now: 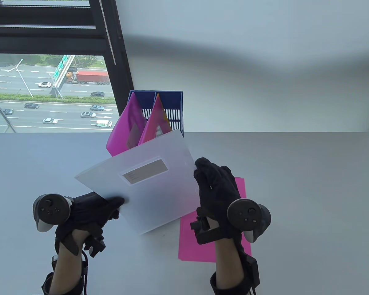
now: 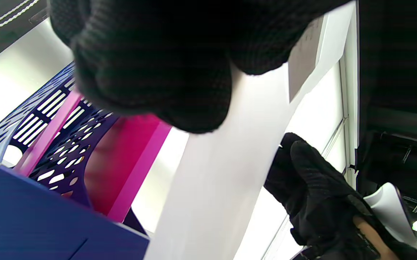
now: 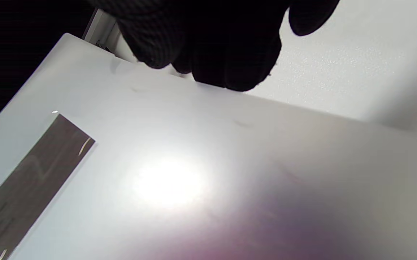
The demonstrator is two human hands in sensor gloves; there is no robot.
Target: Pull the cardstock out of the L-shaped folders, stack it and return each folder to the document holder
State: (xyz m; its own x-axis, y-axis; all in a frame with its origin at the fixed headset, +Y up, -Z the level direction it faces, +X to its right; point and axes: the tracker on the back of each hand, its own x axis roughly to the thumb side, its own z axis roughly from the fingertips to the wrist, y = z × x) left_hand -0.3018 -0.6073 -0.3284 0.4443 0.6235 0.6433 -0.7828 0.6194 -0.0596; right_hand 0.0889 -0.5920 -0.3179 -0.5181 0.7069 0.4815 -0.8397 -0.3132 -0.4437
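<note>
A frosted white L-shaped folder [image 1: 160,196] with a grey label [image 1: 145,171] is held tilted above the table. My left hand [image 1: 118,204] pinches its near left edge; the thumb lies on top. My right hand [image 1: 204,172] has its fingers fairly straight against the folder's right edge. In the right wrist view the fingertips [image 3: 226,61] sit at the folder [image 3: 208,173] edge. Pink cardstock [image 1: 200,245] lies flat on the table under the right wrist. The blue document holder [image 1: 175,113] stands behind, with two magenta folders [image 1: 129,126] leaning in it.
The holder stands at the grey table's [image 1: 310,184] far edge, against a white wall. A window with a dark frame [image 1: 117,61] is at the far left. In the left wrist view the holder [image 2: 31,216] and a magenta folder [image 2: 121,169] sit just beside the white folder [image 2: 222,173].
</note>
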